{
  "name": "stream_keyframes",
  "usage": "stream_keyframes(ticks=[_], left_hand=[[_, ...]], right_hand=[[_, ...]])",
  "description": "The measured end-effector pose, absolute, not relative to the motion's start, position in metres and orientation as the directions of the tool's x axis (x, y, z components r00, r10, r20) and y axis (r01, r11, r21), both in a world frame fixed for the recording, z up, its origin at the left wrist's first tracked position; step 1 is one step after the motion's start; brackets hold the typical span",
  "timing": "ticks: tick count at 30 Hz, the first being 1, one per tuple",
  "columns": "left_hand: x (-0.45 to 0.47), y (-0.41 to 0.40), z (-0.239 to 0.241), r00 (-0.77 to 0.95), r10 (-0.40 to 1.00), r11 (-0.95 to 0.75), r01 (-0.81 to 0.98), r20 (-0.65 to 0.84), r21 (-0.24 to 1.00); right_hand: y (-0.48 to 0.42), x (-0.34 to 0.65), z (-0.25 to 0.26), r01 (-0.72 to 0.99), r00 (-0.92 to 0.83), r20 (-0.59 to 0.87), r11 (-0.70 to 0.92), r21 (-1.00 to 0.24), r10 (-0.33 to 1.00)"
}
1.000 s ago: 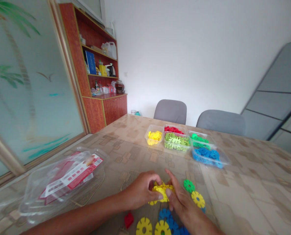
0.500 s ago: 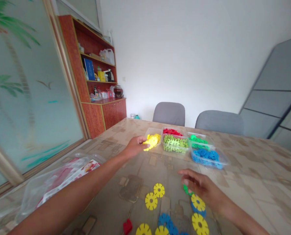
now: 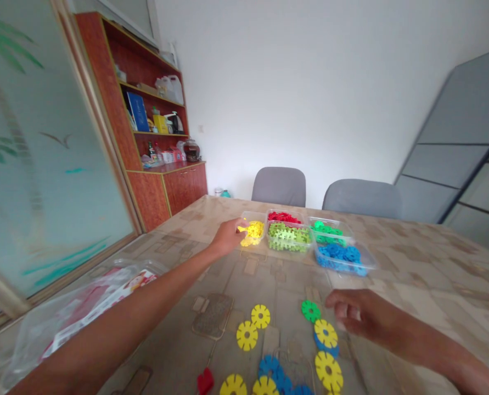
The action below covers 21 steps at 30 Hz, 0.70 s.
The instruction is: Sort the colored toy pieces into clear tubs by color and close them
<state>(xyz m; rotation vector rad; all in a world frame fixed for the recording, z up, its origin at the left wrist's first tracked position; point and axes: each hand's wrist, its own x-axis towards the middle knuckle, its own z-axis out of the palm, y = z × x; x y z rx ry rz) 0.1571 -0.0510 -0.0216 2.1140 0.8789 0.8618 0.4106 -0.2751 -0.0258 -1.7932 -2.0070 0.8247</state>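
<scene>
My left hand (image 3: 228, 237) reaches far forward to the clear tray of yellow pieces (image 3: 256, 230). Its fingers are closed on a few yellow pieces at the tray's left rim. My right hand (image 3: 355, 315) hovers low over the table with loosely curled fingers and holds nothing. It is just right of a loose green disc (image 3: 310, 310) and a yellow disc (image 3: 325, 332) lying on a blue one. More yellow discs (image 3: 260, 316) (image 3: 247, 335) (image 3: 329, 371), blue discs (image 3: 271, 366) and a red piece (image 3: 205, 380) lie near the front edge.
Beside the yellow tray stand trays of red (image 3: 283, 216), light green (image 3: 288, 237), green (image 3: 329, 230) and blue pieces (image 3: 341, 257). A clear plastic box with a red and white leaflet (image 3: 83, 312) lies at the left. Two grey chairs (image 3: 279, 186) stand behind the table, with a wooden cabinet (image 3: 162, 164) at the back left.
Both hands were together on a yellow cluster near me. My left hand then carried yellow pieces out to the yellow tray. My right hand drew back to the right, empty.
</scene>
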Motion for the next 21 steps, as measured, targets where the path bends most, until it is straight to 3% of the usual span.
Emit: stream_keyframes(ticks=[3,4,7,11,21], left_hand=[[0.138,-0.08,-0.031,0.707,0.678,-0.557,0.312,0.204,0.77],[0.13,-0.091,-0.034,0.796,0.585,-0.592,0.288,0.156,0.753],[0.107,-0.122,-0.042,0.918,0.389,-0.661,0.219,0.077,0.718],[0.096,-0.144,-0.055,0.935,0.355,-0.685,0.254,0.008,0.682],[0.118,-0.146,-0.059,0.976,0.218,-0.802,0.191,-0.02,0.566]], right_hand=[[-0.281,0.406,-0.029,0.845,-0.123,-0.261,-0.037,-0.534,0.957],[-0.282,0.402,-0.033,0.863,-0.112,-0.277,-0.045,-0.503,0.954],[-0.28,0.389,-0.046,0.889,-0.118,-0.225,0.002,-0.458,0.967],[-0.274,0.381,-0.063,0.86,-0.152,-0.112,0.075,-0.505,0.982],[-0.25,0.39,-0.091,0.867,-0.1,-0.003,0.085,-0.491,0.995]])
